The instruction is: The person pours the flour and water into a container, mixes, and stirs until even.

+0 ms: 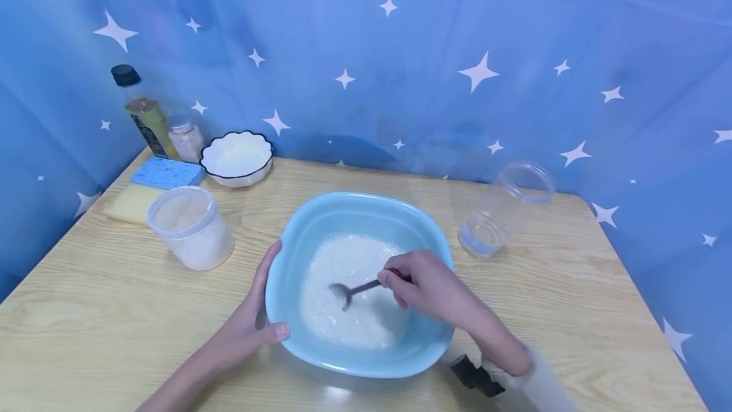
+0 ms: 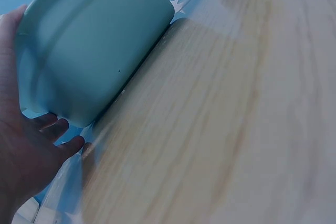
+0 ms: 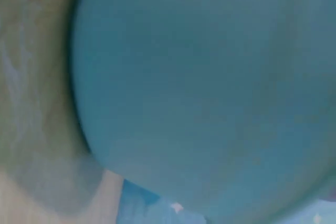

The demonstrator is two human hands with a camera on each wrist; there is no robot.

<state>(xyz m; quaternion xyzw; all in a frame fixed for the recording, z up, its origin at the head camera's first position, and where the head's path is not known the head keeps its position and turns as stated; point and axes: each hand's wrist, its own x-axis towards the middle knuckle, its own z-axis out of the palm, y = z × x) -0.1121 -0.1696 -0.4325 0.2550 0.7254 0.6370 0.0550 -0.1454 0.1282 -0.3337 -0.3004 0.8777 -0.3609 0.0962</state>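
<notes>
Steadying the near-left rim of the basin (image 1: 320, 221) with my left hand (image 1: 251, 323), my right hand (image 1: 423, 285) pinches the spoon (image 1: 349, 290); slow strokes should avoid splashing.

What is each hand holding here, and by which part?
Right hand pinches the dark metal spoon by its handle end; left hand grips the light-blue plastic basin at its rim.

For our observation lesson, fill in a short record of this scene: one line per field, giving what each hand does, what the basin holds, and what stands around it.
Left hand: grips the rim of the blue basin, thumb over the edge
Right hand: pinches a spoon, its bowl in the white mixture
Left of basin: lidded tub of white powder
Right of basin: clear jar, tilted, open
Back left: scalloped white bowl, blue sponge, bottle
Surface: wooden table
</notes>
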